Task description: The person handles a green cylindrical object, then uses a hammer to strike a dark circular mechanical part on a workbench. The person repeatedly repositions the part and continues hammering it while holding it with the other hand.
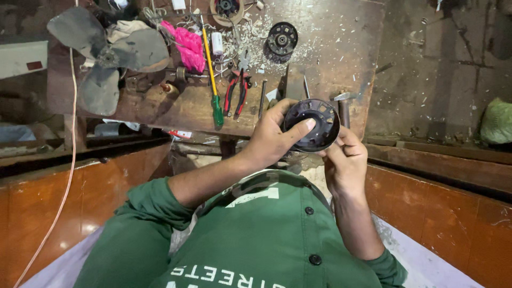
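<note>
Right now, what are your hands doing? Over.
Left hand and right hand both gripping round black motor housing. Held above workbench. Nothing blocking it.

Lower rim of the black cover [312, 125] is hidden by the right hand [344, 160]; its left edge is covered by the left hand [272, 140]. Right fingers are mostly hidden behind the cover. The hammer [343, 106] is partly blocked by the cover. The ring [226, 9] and white plug [178, 4] on the worktop [341, 48] are cut off by the top edge. The green sack [497, 121] is cropped at the right edge. Small bits among the shavings [250, 37] cannot be identified.
</note>
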